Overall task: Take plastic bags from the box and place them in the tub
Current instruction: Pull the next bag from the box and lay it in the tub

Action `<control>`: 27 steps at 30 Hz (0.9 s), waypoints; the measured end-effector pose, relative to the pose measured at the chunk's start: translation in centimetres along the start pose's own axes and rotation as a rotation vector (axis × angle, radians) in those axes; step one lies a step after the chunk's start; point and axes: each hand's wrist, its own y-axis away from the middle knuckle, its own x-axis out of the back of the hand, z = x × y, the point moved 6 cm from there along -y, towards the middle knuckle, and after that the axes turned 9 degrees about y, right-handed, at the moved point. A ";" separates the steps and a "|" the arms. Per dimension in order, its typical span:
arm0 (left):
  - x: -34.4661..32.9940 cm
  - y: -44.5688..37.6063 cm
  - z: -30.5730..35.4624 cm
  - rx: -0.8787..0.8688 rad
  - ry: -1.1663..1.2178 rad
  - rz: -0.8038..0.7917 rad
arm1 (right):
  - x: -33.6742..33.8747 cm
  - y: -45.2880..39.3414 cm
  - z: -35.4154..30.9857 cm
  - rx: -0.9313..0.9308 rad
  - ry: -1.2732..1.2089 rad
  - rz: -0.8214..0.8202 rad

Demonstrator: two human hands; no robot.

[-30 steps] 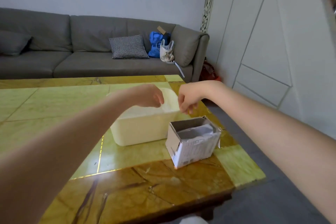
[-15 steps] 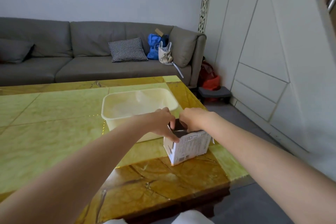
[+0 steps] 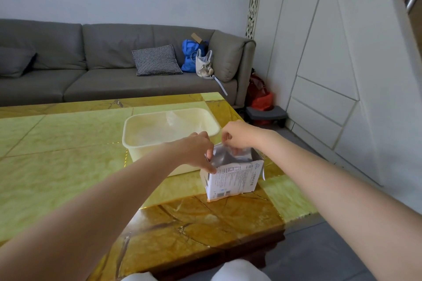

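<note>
A small white cardboard box (image 3: 234, 180) with printed text stands open-topped near the table's right front corner. A clear plastic bag (image 3: 225, 155) sticks up out of its top. My left hand (image 3: 196, 151) grips the box's upper left edge. My right hand (image 3: 239, 136) pinches the bag's top edge just above the box. Behind the box sits a cream plastic tub (image 3: 146, 143), with a clear plastic bag (image 3: 180, 121) lying inside toward its right end.
The box and tub rest on a yellow-green and amber marble table (image 3: 68, 166). A grey sofa (image 3: 91, 64) with a checked pillow and bags stands behind it. White cabinet doors (image 3: 331, 64) line the right wall. Grey floor lies to the right.
Both hands came back from over the tub to the box. The left hand took hold of the box's edge, and the right hand has drawn a bag up out of the top.
</note>
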 end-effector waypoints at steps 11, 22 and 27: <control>0.1 -0.1 -0.2 0.004 -0.024 -0.025 | -0.7 1.0 -0.5 0.026 0.136 -0.030; 0.3 0.0 0.1 -0.007 -0.011 -0.013 | 3.0 1.0 2.1 -0.122 -0.267 0.161; 0.9 0.3 0.2 0.007 0.074 -0.003 | 3.7 1.6 2.6 -0.191 -0.443 0.312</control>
